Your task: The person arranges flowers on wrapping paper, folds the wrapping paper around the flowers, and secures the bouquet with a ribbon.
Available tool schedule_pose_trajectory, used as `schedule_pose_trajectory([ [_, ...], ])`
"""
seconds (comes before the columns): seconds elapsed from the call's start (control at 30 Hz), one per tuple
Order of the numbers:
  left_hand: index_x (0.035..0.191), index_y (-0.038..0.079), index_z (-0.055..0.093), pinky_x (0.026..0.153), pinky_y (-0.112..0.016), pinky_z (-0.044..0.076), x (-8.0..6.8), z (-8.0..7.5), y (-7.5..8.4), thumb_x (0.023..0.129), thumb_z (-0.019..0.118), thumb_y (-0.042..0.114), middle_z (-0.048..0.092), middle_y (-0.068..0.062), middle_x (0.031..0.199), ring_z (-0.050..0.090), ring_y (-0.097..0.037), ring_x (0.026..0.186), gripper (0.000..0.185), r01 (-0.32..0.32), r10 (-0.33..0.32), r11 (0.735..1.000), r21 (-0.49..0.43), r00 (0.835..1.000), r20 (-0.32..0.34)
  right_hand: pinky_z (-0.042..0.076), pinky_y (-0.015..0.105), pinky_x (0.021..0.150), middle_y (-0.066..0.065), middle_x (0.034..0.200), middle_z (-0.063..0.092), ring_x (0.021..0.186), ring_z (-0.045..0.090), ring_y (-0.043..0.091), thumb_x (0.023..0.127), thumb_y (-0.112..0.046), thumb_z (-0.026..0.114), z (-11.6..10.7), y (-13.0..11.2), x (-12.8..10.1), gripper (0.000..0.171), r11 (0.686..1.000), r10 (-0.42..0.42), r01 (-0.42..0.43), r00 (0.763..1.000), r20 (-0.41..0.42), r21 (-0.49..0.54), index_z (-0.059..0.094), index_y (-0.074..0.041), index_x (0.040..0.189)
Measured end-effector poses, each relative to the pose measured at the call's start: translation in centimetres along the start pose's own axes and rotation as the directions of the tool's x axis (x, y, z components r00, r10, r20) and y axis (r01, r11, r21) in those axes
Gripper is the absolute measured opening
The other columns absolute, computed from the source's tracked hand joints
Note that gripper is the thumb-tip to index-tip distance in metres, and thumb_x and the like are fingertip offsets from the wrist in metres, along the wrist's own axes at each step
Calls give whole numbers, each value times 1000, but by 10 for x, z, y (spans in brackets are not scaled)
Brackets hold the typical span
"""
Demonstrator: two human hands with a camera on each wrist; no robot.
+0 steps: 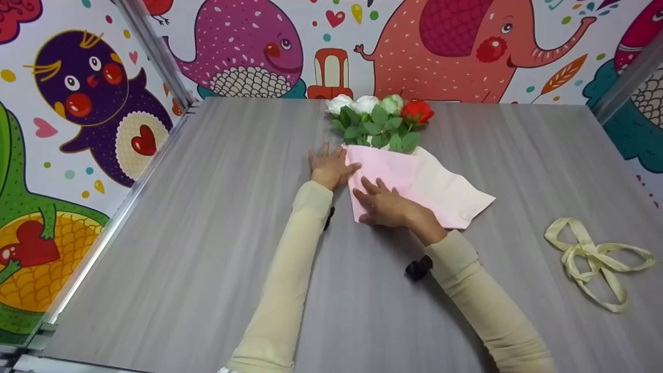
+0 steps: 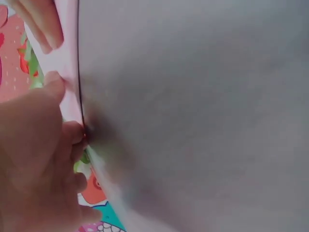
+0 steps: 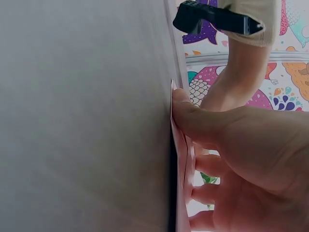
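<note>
In the head view, a bouquet of artificial roses lies at the far side of the table, with white roses (image 1: 364, 105), a pale green one (image 1: 392, 104), a red rose (image 1: 417, 112) and green leaves (image 1: 374, 127). Pink wrapping paper (image 1: 386, 163) is folded over the stems, hiding them. Its pale side (image 1: 448, 191) spreads out to the right. My left hand (image 1: 330, 168) lies at the paper's left edge, fingers spread, thumb on the pink fold. On the lower part of the fold rests my right hand (image 1: 388, 206), its fingers extended. The right wrist view shows its thumb (image 3: 186, 108) at the paper's edge.
A looped cream ribbon (image 1: 590, 251) lies on the right side of the grey table (image 1: 207, 248). Cartoon-printed walls (image 1: 331, 31) stand behind and to the left, with metal posts (image 1: 155, 49) at the corners.
</note>
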State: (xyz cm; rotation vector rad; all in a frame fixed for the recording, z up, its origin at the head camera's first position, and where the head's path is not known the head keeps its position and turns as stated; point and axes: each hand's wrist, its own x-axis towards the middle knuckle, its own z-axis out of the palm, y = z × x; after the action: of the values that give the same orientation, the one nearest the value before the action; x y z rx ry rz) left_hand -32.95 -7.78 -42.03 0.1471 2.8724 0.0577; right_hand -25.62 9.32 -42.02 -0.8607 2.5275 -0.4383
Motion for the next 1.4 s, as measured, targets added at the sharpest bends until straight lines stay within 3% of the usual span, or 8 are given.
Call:
schedule_pose_trajectory([
  [0.43,162,18,18,123,-63,11,3,1,-4,103,24,64,19,-1,169,10,-33,158,75,19,-19,999,-43,1000,10,6,72,117,16,169,-6,153,-6,49,104,-30,53,3,-5,1,57,1000,6,-6,999,33,-9,32,-29,156],
  [0.8,160,13,23,123,-63,14,0,-1,7,104,27,60,24,-4,168,12,-34,157,74,45,-45,999,-14,999,-28,9,79,111,23,167,0,150,-3,55,101,-24,59,-3,-3,-5,49,997,-55,55,999,-2,48,49,-22,149],
  [0.9,161,11,20,122,-65,14,0,0,7,104,28,59,21,-7,169,12,-35,157,75,45,-47,997,-64,999,-28,12,80,110,26,166,5,149,2,58,100,-25,61,-11,-1,-10,50,993,-91,92,996,-17,73,50,-18,148],
  [1.07,162,10,12,121,-67,10,-4,-4,9,104,31,59,12,-10,170,8,-37,157,79,39,-40,987,-159,999,-1,21,66,118,27,164,20,150,12,54,99,-14,61,-33,5,-24,46,979,-125,138,988,-94,152,54,-11,145],
  [1.17,162,10,11,121,-66,12,-14,-11,20,104,34,58,9,-14,170,8,-38,157,78,2,1,991,-133,1000,27,27,58,120,26,162,26,150,22,49,101,-14,58,-46,12,-34,44,974,-112,136,985,-134,182,54,-9,144],
  [1.23,161,9,20,121,-65,17,-25,-17,31,104,36,56,15,-17,168,16,-39,155,75,-40,44,995,-96,998,41,30,57,119,26,161,28,149,28,46,102,-16,56,-52,18,-41,43,974,-88,118,984,-157,194,53,-10,145],
  [1.3,154,7,38,118,-62,29,-40,-22,43,104,41,54,33,-20,161,33,-40,149,69,-107,110,993,-55,993,45,30,57,119,27,161,30,148,30,46,103,-17,53,-58,25,-47,43,974,-58,95,982,-180,204,52,-8,146],
  [1.4,129,5,64,107,-54,45,-63,-25,61,103,49,49,61,-18,137,59,-36,127,53,-224,225,974,-36,974,34,26,58,120,27,160,30,149,28,47,104,-15,51,-66,34,-54,43,973,-19,65,978,-207,221,51,-5,146],
])
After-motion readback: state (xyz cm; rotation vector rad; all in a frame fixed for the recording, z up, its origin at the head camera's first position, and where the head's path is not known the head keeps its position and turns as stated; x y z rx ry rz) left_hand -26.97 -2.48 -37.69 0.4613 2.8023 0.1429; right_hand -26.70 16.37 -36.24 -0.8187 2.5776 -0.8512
